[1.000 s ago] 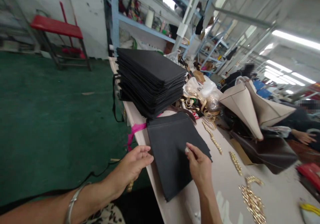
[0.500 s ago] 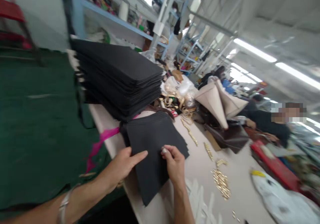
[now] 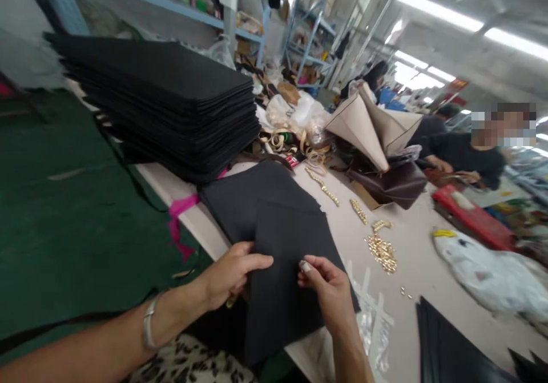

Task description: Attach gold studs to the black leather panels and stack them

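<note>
A black sheet point(image 3: 291, 309) is at the table's near edge, partly past it, overlapping a low pile of black sheets point(image 3: 261, 186). My left hand point(image 3: 233, 274) grips the sheet's left edge, index finger on top and the other fingers curled beneath; a small gold-coloured bit shows under them. Over the right part of the sheet, my right hand point(image 3: 321, 280) pinches something small between thumb and fingertips, too small to name. Small gold pieces point(image 3: 382, 252) lie on the table to the right, with rows of gold pieces point(image 3: 323, 188) farther back.
A tall stack of black panels point(image 3: 171, 103) stands at the left. Brown bags with pale lining point(image 3: 363, 126), a red object point(image 3: 473, 217) and a white plastic bag point(image 3: 488, 274) are at the right. Other black sheets point(image 3: 454, 349) lie near right. A person point(image 3: 466, 149) sits beyond.
The held black sheet has shifted right and toward me, uncovering more of the pile. Both hands moved right with it. The view has turned, showing more of the table's right side.
</note>
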{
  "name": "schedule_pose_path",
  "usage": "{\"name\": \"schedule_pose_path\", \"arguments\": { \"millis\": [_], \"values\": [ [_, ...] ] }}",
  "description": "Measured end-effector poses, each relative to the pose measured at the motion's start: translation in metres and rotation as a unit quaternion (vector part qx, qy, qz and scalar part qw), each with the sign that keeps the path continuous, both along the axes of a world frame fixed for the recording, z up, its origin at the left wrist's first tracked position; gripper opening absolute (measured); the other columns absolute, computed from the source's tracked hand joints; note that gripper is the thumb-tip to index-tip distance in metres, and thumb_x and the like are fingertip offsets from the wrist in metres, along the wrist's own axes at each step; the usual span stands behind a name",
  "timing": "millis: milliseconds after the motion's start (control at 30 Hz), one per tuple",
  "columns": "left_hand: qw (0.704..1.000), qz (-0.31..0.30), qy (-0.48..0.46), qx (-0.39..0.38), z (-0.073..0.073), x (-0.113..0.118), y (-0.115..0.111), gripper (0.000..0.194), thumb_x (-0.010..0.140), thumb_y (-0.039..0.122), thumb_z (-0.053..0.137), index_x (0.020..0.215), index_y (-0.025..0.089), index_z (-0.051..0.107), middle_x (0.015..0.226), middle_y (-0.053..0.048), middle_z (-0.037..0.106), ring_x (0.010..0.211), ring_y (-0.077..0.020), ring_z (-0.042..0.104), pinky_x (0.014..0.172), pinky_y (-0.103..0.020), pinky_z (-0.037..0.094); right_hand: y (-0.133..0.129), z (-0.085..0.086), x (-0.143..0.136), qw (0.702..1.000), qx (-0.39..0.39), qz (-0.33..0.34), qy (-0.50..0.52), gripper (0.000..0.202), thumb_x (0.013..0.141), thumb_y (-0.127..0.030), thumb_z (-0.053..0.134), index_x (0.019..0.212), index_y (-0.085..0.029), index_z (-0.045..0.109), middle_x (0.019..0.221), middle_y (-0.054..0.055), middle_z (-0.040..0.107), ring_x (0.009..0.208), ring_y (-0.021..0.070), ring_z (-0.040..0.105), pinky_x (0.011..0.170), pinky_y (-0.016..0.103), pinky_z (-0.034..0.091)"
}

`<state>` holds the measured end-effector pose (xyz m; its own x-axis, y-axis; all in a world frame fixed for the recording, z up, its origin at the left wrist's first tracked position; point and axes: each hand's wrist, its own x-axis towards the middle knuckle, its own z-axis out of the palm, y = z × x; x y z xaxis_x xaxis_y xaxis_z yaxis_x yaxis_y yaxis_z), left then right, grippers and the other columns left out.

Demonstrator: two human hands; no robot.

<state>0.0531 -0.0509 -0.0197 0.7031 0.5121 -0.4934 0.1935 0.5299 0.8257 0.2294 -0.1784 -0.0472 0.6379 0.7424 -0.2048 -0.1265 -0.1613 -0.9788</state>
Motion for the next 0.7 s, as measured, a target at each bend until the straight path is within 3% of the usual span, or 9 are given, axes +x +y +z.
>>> {"name": "schedule_pose_path", "arguments": {
  "millis": [167, 367, 700],
  "values": [
    [0.999, -0.021, 0.030, -0.025, -0.007, 0.004, -0.010, 0.045, 0.066, 0.047, 0.077, 0.094, 0.018, 0.058, 0.052, 0.010, 0.051, 0.031, -0.0026, 0.024, 0.033, -0.017, 0.010, -0.006, -0.006, -0.013, 0.999, -0.030, -0.004, 0.042, 0.039, 0.063, -0.045, 0.087, 0.084, -0.015, 0.077, 0.069, 0.002, 0.070, 0.061, 0.0133, 0.064, 0.057, 0.026, 0.057],
    [0.997, -0.019, 0.042, -0.056, -0.006, 0.013, -0.009, 0.041, 0.066, 0.046, 0.079, 0.079, 0.021, 0.049, 0.047, 0.013, 0.042, 0.031, -0.0029, 0.023, 0.034, -0.018, 0.009, 0.007, 0.005, -0.007, 0.996, -0.062, 0.035, 0.055, 0.041, 0.059, -0.046, 0.087, 0.083, -0.014, 0.075, 0.060, -0.003, 0.062, 0.048, 0.0088, 0.055, 0.041, 0.020, 0.051],
    [0.988, -0.027, 0.015, -0.148, -0.012, 0.011, -0.009, 0.039, 0.074, 0.048, 0.066, 0.057, 0.021, 0.044, 0.031, 0.009, 0.031, 0.027, -0.0055, 0.022, 0.035, -0.020, 0.012, 0.005, 0.004, -0.003, 0.993, -0.070, 0.048, 0.087, 0.038, 0.060, -0.044, 0.089, 0.082, -0.015, 0.077, 0.061, -0.003, 0.063, 0.051, 0.0084, 0.056, 0.047, 0.021, 0.055]
  ]
}}
